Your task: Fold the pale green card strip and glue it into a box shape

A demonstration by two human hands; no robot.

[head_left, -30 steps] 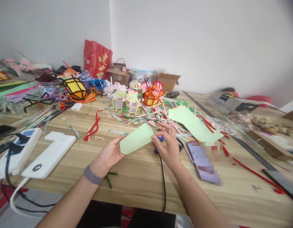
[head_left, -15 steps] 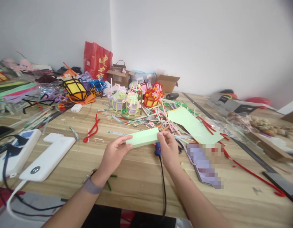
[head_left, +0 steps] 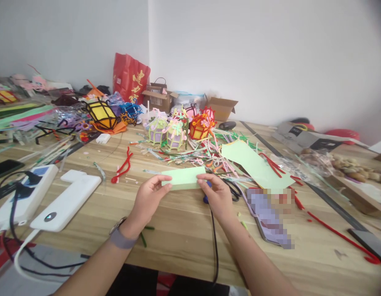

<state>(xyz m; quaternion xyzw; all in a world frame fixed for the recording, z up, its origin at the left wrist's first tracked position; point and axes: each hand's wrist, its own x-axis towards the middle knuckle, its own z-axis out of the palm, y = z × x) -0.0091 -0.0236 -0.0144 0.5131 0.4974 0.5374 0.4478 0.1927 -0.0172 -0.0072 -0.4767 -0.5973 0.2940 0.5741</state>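
Note:
A folded strip of light green paper (head_left: 184,177) is held between both hands just above the wooden table (head_left: 178,230). My left hand (head_left: 149,197) pinches its left end between thumb and fingers; a grey watch band circles that wrist. My right hand (head_left: 217,195) pinches the right end. Under my right hand lies a blue tool (head_left: 205,198) with a black cord running off the table's front edge. A second sheet of green paper (head_left: 255,162) lies flat to the right.
Small pipe-cleaner lanterns (head_left: 175,133) and scattered pipe-cleaner scraps fill the middle back. A yellow lantern (head_left: 101,115), red bag (head_left: 128,78) and cardboard boxes (head_left: 221,107) stand behind. White power banks (head_left: 67,201) with cables lie at left, a phone (head_left: 267,213) at right.
The green paper was open and tilted, then got folded into a narrow flat strip. Both hands came closer together, pinching its ends, and the view shifted slightly left.

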